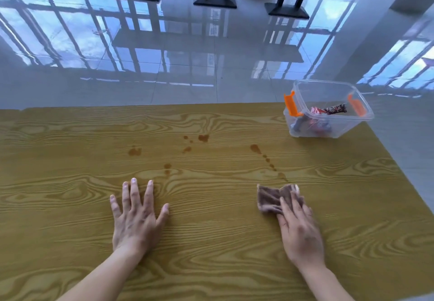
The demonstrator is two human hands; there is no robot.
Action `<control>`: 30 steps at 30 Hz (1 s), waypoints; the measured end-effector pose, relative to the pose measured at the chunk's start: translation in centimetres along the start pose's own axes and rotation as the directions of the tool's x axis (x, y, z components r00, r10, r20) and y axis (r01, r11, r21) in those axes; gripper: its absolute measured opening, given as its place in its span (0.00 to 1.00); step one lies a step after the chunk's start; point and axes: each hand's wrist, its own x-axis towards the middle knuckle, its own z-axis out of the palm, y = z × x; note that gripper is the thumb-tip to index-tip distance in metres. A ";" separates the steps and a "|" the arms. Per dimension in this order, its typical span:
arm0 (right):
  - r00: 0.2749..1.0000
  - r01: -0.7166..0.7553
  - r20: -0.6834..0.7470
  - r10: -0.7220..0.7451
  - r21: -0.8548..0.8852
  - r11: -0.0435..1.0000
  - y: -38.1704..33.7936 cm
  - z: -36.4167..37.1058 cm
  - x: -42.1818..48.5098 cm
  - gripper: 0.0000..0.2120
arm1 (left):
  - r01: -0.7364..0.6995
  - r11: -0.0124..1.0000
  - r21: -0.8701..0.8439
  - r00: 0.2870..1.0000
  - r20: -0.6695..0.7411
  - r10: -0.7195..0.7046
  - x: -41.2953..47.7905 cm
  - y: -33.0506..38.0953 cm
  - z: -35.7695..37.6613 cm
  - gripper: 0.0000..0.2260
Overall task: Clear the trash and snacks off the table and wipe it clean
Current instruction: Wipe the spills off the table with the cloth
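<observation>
Head view: wood-grain desk [70, 206] filling the lower frame, glossy tiled floor [187, 65] beyond its far edge. Clear plastic bin [328, 109] with orange latches at the far right corner of the desk, snack wrappers [328, 110] already inside; no loose trash or snacks visible elsewhere on the desk. Brown spill spots [203, 138] scattered left of the bin, toward the desk's middle, with a dotted trail running from them down toward the near right.

Left hand [136, 218] flat on the desk, fingers spread, holding nothing, well left of the bin and on the near side of the spots. Right hand [298, 228] pressing a crumpled brown cloth [270, 198] onto the desk, fingers laid over its right part rather than pinching it, nearer than the bin and just short of the trail's closest drop.

Step in hand, judging from the layout: clearing apparently finished, wiping begun or about to begin, stains still unwiped. Next move likely calls for sliding the cloth forward along the trail toward the bin, then left across the larger spots, with steady downward pressure and the left hand bracing.
</observation>
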 end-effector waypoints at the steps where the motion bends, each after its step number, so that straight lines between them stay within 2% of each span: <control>1: 0.989 -0.150 -0.002 0.150 0.007 0.989 1.5 -0.4 1.4 0.22 | -0.002 1.000 0.000 1.000 -0.002 0.002 0.0 0.1 0.0 0.37; 3: 0.927 -0.374 0.031 0.373 0.020 0.927 2.7 -1.0 4.3 0.23 | -0.004 1.000 0.000 1.000 -0.004 0.004 0.1 0.2 0.0 0.37; 4: 0.919 -0.393 0.031 0.393 0.018 0.919 2.3 -1.1 5.2 0.24 | -0.002 1.000 0.000 1.000 -0.005 0.002 0.2 0.2 0.1 0.37; 5: 0.940 -0.342 0.007 0.342 0.005 0.940 1.4 -0.8 5.3 0.24 | 0.001 1.000 0.001 1.000 -0.002 -0.001 0.2 0.1 0.0 0.36; 7: 0.996 -0.089 -0.016 0.089 -0.019 0.996 -0.9 0.3 3.5 0.24 | 0.002 1.000 0.004 1.000 0.004 -0.002 0.0 0.0 0.0 0.36; 9: 0.979 0.194 0.070 -0.193 -0.004 0.981 -2.3 0.5 0.2 0.23 | 0.004 1.000 0.002 1.000 -0.007 -0.004 0.0 0.1 -0.1 0.37; 11: 0.939 0.327 0.117 -0.325 -0.002 0.945 -0.9 -0.3 -0.1 0.23 | 0.003 1.000 0.000 1.000 -0.001 -0.003 0.0 0.1 -0.1 0.37; 12: 0.952 0.294 0.097 -0.290 -0.037 0.955 0.1 -0.7 0.9 0.24 | 0.005 1.000 -0.002 1.000 -0.001 -0.005 0.0 0.1 -0.1 0.37; 14: 0.998 0.024 0.060 -0.021 -0.059 0.998 1.7 -1.4 4.3 0.26 | 0.007 1.000 -0.009 1.000 -0.012 -0.007 0.1 0.1 -0.2 0.37; 16: 0.961 -0.247 0.120 0.249 -0.037 0.968 1.5 -1.8 8.1 0.28 | 0.007 1.000 -0.012 1.000 -0.017 -0.007 0.1 0.2 -0.2 0.37; 17: 0.946 -0.286 0.144 0.289 -0.045 0.957 0.5 -1.8 9.2 0.29 | 0.009 1.000 -0.011 1.000 -0.016 -0.009 0.1 0.3 -0.2 0.36; 19: 0.971 -0.190 0.133 0.198 -0.074 0.979 -2.1 -1.2 9.4 0.28 | 0.012 1.000 -0.007 1.000 -0.008 -0.012 0.0 0.3 -0.4 0.36; 21: 0.991 0.034 0.129 -0.025 -0.066 0.997 -4.5 -0.2 6.8 0.27 | 0.015 1.000 -0.011 1.000 -0.006 -0.015 -0.1 0.3 -0.6 0.36; 23: 0.953 0.251 0.184 -0.238 -0.049 0.967 -4.9 -0.3 3.9 0.27 | 0.018 1.000 -0.009 1.000 0.004 -0.018 -0.1 0.6 -0.7 0.36; 25: 0.928 0.322 0.214 -0.303 -0.056 0.945 -3.1 -0.6 4.4 0.29 | 0.023 1.000 -0.007 1.000 0.010 -0.023 -0.2 0.7 -0.8 0.36; 26: 0.949 0.275 0.185 -0.257 -0.076 0.959 -2.0 -0.6 5.7 0.29 | 0.023 1.000 -0.011 1.000 0.006 -0.023 -0.1 0.6 -0.9 0.36; 28: 0.994 0.049 0.104 -0.041 -0.078 0.996 -0.9 -0.3 9.4 0.29 | 0.020 1.000 -0.015 1.000 0.001 -0.020 0.0 0.6 -0.8 0.36; 30: 0.977 -0.182 0.107 0.187 -0.052 0.982 -1.6 -0.2 12.1 0.29 | 0.020 1.000 -0.018 1.000 0.001 -0.020 -0.1 0.5 -0.8 0.36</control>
